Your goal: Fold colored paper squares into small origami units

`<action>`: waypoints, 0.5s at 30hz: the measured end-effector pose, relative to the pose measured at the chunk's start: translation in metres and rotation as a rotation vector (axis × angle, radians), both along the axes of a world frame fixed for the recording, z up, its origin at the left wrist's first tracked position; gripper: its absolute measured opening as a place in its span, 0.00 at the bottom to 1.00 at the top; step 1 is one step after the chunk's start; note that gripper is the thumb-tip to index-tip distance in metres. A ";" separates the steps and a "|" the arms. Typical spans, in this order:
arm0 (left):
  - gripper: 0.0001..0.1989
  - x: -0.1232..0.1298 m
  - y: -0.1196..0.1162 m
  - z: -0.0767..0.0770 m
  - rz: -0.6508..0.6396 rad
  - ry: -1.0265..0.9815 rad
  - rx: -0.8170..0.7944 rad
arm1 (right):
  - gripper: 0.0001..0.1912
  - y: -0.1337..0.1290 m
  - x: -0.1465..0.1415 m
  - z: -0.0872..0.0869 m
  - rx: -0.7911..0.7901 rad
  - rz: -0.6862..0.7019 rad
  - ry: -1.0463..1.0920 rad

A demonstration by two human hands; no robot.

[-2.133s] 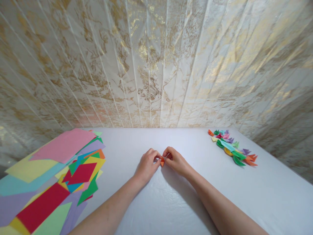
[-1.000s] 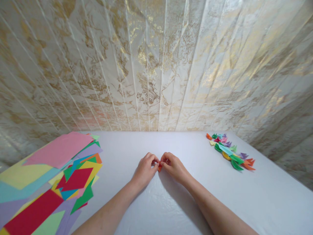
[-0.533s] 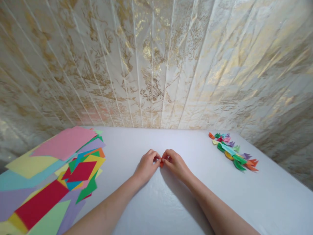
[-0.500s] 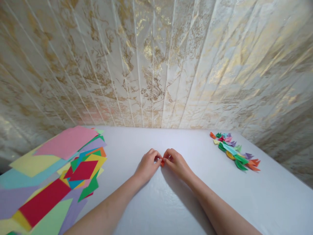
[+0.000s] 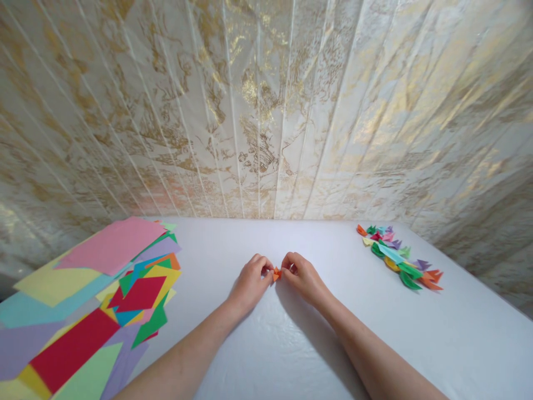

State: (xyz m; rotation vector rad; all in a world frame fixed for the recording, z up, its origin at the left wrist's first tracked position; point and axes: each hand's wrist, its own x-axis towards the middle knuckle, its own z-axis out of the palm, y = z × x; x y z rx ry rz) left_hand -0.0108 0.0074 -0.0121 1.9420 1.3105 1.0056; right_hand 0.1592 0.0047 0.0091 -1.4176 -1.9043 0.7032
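Observation:
A small folded orange paper piece (image 5: pixel 276 274) is pinched between my two hands over the middle of the white table (image 5: pixel 266 344). My left hand (image 5: pixel 252 280) holds its left side between thumb and forefinger. On the right side, the thumb and forefinger of my right hand (image 5: pixel 303 278) grip it too. Pointed tips of the orange paper show between the fingertips; its finer folds are too small to make out.
Loose coloured paper sheets lie at the left, among them a pink sheet (image 5: pixel 112 244) and a red one (image 5: pixel 75 350). Several folded paper pieces (image 5: pixel 391 253) lie in a cluster at the right. A gold-patterned curtain (image 5: pixel 258 111) hangs behind the table.
My fingertips have moved slightly apart, and more of the orange paper shows between them, now with pointed tips. The view has shifted slightly.

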 end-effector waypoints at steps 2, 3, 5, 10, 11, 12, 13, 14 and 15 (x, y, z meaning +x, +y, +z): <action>0.05 0.000 -0.001 0.001 -0.006 0.015 0.000 | 0.06 -0.001 -0.001 -0.001 0.014 0.020 0.006; 0.05 0.000 -0.001 0.001 -0.011 0.026 0.000 | 0.06 -0.001 -0.001 -0.002 0.024 0.030 0.003; 0.05 0.000 -0.001 0.001 -0.017 0.042 0.004 | 0.06 -0.002 -0.003 -0.003 0.040 0.045 -0.006; 0.05 -0.001 0.000 -0.001 -0.016 0.026 0.003 | 0.06 -0.003 -0.004 -0.005 0.050 0.049 -0.014; 0.05 -0.001 0.000 -0.001 -0.013 0.013 0.003 | 0.06 -0.002 -0.004 -0.005 0.053 0.042 -0.014; 0.05 0.000 0.000 -0.001 -0.005 -0.003 0.003 | 0.06 -0.002 -0.003 -0.006 0.057 0.031 -0.014; 0.04 0.000 0.000 0.000 0.004 -0.018 -0.001 | 0.06 -0.001 -0.003 -0.006 0.059 0.019 -0.014; 0.04 0.000 0.000 0.000 0.015 -0.031 -0.006 | 0.06 0.000 -0.002 -0.006 0.059 0.008 -0.015; 0.04 0.000 0.000 0.001 0.029 -0.040 -0.012 | 0.06 0.000 -0.002 -0.006 0.057 -0.003 -0.014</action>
